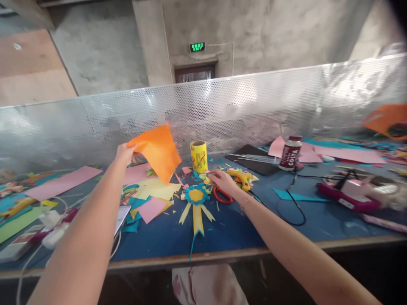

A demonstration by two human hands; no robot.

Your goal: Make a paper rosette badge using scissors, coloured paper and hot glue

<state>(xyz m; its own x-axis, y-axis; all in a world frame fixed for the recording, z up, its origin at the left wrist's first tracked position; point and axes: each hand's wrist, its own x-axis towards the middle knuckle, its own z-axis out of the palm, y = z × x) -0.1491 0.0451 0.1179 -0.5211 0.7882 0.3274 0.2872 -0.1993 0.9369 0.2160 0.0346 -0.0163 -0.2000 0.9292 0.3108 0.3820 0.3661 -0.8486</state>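
Note:
My left hand (126, 153) is closed on the corner of an orange craft sheet (159, 154), which hangs bent above the scraps. My right hand (224, 180) reaches low over the table, fingers drawn together among small scraps; anything between them is too small to make out. Beside it lie scissors with red handles (222, 195) and a yellow glue gun (243, 178). Just behind stands a yellow roll of tape (199, 156). Between my arms rests a blue and yellow rosette (195, 195) with pale ribbon tails and a blue strand over the table edge.
Pink and yellow sheets (154, 190) pile up at the left, near a phone-like device (122, 217) and white cables. A dark red bottle (290, 153) stands at right, with a black cable (300, 207) and purple power strip (346, 199). A perforated metal screen (222, 110) closes the back.

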